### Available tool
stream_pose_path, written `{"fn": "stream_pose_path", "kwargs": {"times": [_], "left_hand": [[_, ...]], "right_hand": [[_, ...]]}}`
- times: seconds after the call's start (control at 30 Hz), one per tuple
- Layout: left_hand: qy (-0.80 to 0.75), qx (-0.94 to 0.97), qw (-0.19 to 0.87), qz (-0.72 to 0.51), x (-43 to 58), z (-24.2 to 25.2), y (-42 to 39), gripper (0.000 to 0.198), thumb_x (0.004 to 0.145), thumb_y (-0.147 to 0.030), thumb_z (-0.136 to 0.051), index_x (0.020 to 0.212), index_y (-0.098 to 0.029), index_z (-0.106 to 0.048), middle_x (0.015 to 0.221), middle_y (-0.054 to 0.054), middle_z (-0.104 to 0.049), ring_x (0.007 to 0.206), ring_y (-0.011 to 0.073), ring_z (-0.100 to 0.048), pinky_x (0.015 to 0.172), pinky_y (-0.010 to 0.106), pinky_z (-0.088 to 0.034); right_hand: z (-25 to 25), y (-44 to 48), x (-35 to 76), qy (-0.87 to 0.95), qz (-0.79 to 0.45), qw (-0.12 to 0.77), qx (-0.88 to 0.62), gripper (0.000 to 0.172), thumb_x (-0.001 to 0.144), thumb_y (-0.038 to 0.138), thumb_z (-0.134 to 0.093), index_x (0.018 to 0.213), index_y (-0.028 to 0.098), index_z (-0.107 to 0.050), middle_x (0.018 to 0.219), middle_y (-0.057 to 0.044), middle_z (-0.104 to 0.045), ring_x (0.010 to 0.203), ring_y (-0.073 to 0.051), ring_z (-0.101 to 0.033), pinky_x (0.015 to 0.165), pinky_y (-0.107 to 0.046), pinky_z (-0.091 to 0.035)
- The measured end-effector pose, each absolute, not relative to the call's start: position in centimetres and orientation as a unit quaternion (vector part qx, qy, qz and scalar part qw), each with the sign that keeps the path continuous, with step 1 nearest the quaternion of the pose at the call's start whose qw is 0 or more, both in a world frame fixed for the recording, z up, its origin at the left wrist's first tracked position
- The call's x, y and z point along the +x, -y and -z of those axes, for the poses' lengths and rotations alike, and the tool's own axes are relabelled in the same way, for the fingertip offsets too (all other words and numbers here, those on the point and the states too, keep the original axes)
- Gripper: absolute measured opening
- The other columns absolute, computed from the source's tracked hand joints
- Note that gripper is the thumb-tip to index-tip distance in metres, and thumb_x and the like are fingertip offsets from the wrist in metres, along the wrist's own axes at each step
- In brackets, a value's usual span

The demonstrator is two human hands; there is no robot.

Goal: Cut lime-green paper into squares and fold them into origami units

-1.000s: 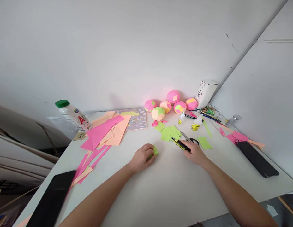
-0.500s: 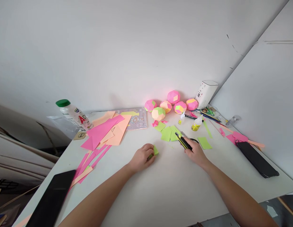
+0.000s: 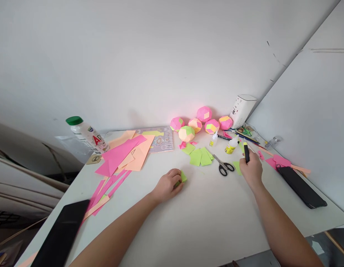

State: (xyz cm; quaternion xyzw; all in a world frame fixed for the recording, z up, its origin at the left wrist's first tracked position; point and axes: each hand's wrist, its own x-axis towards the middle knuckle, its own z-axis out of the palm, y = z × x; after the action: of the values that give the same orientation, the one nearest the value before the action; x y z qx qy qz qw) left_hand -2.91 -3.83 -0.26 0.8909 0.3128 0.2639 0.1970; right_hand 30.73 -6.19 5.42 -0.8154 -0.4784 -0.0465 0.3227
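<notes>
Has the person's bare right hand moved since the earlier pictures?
Yes. The bare right hand has moved rightward and slightly forward, judged against the larger yellow-labelled white plastic bottle, which stays in place.

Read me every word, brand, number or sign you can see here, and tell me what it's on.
"AD", in red: the green-capped bottle.

Too small or blurred to read: the print on the larger squeeze bottle, the smaller squeeze bottle, the notebook and the black pen.
</notes>
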Motion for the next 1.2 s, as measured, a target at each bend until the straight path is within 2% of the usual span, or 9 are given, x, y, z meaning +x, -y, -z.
{"fn": "stream_pose_path", "kwargs": {"times": [0.07, 0.13, 0.27, 0.4, 0.53, 0.73, 0.87, 1.03, 1.2], "left_hand": [[-0.31, 0.892, 0.199, -0.264, -3.0, 0.1, 3.9, 0.011, 0.084, -0.023, -0.047, 0.077, -0.02, -0.054, 0.096, 0.008, -0.057, 0.099, 0.0211, -0.055, 0.077, 0.032, -0.051], [-0.301, 0.894, 0.202, -0.262, -3.1, 0.0, 3.9, 0.014, 0.086, -0.024, -0.045, 0.077, -0.019, -0.055, 0.095, 0.008, -0.057, 0.1, 0.0212, -0.055, 0.078, 0.033, -0.051], [-0.293, 0.897, 0.207, -0.258, -3.1, -0.1, 3.8, 0.023, 0.09, -0.024, -0.038, 0.075, -0.02, -0.056, 0.093, 0.007, -0.057, 0.098, 0.0202, -0.055, 0.079, 0.033, -0.051], [-0.297, 0.893, 0.189, -0.279, -2.8, 0.4, 3.8, 0.016, 0.086, -0.019, -0.044, 0.075, -0.02, -0.055, 0.093, 0.008, -0.056, 0.102, 0.0216, -0.054, 0.079, 0.034, -0.051], [-0.314, 0.888, 0.131, -0.309, -2.5, 0.9, 3.7, 0.003, 0.081, -0.02, -0.053, 0.081, -0.021, -0.056, 0.096, 0.008, -0.056, 0.111, 0.0263, -0.048, 0.089, 0.042, -0.047], [-0.457, 0.835, 0.088, -0.293, -2.4, 1.3, 3.5, 0.033, 0.072, -0.043, -0.064, 0.094, -0.019, -0.058, 0.106, 0.012, -0.053, 0.104, 0.0314, -0.047, 0.089, 0.051, -0.04], [-0.529, 0.797, 0.086, -0.277, -2.3, 1.7, 3.2, 0.05, 0.064, -0.053, -0.067, 0.095, -0.015, -0.057, 0.103, 0.014, -0.052, 0.1, 0.0338, -0.046, 0.085, 0.051, -0.038], [-0.526, 0.796, 0.088, -0.286, -2.4, 1.9, 3.1, 0.048, 0.064, -0.055, -0.066, 0.093, -0.017, -0.057, 0.102, 0.012, -0.052, 0.097, 0.0317, -0.046, 0.083, 0.047, -0.037], [-0.514, 0.802, 0.083, -0.294, -2.4, 2.0, 3.0, 0.046, 0.065, -0.054, -0.067, 0.092, -0.018, -0.057, 0.102, 0.011, -0.053, 0.096, 0.0302, -0.047, 0.083, 0.045, -0.037]], "right_hand": [[-5.2, 5.6, 32.2, 0.472, 0.071, 0.228, -0.849, 0.046, 0.076, 0.016, -0.047, 0.122, 0.008, -0.049, 0.107, -0.02, -0.057, 0.1, -0.035, -0.054, 0.074, -0.042, -0.046], [-4.6, 5.2, 33.3, 0.459, 0.077, 0.151, -0.872, 0.04, 0.078, 0.016, -0.049, 0.116, 0.005, -0.053, 0.103, -0.023, -0.058, 0.101, -0.037, -0.053, 0.072, -0.043, -0.045], [-3.1, 5.1, 33.8, 0.466, 0.091, 0.073, -0.877, 0.031, 0.081, 0.022, -0.052, 0.106, 0.004, -0.059, 0.101, -0.026, -0.057, 0.099, -0.04, -0.05, 0.071, -0.047, -0.043], [-2.5, 5.4, 32.7, 0.546, 0.176, 0.143, -0.807, 0.028, 0.083, 0.024, -0.048, 0.101, 0.008, -0.063, 0.101, -0.022, -0.059, 0.1, -0.038, -0.048, 0.075, -0.048, -0.042], [-2.1, 5.7, 30.3, 0.668, 0.184, 0.259, -0.673, 0.023, 0.084, 0.021, -0.047, 0.095, 0.017, -0.066, 0.098, -0.014, -0.06, 0.099, -0.031, -0.05, 0.085, -0.046, -0.042], [-0.9, 5.6, 26.7, 0.745, 0.112, 0.35, -0.556, 0.023, 0.087, 0.019, -0.045, 0.091, 0.019, -0.067, 0.091, -0.011, -0.061, 0.091, -0.026, -0.054, 0.082, -0.042, -0.047], [-0.8, 5.4, 25.6, 0.772, 0.096, 0.347, -0.523, 0.02, 0.087, 0.018, -0.046, 0.087, 0.019, -0.067, 0.088, -0.009, -0.062, 0.087, -0.024, -0.055, 0.079, -0.04, -0.048], [-0.3, 5.4, 24.1, 0.791, 0.045, 0.316, -0.522, 0.009, 0.081, 0.026, -0.059, 0.08, 0.02, -0.065, 0.083, -0.006, -0.061, 0.081, -0.022, -0.055, 0.075, -0.039, -0.047], [-0.6, 5.3, 22.6, 0.771, -0.019, 0.248, -0.587, 0.009, 0.073, 0.025, -0.071, 0.071, 0.02, -0.063, 0.075, -0.003, -0.061, 0.078, -0.022, -0.054, 0.071, -0.037, -0.046]]}}
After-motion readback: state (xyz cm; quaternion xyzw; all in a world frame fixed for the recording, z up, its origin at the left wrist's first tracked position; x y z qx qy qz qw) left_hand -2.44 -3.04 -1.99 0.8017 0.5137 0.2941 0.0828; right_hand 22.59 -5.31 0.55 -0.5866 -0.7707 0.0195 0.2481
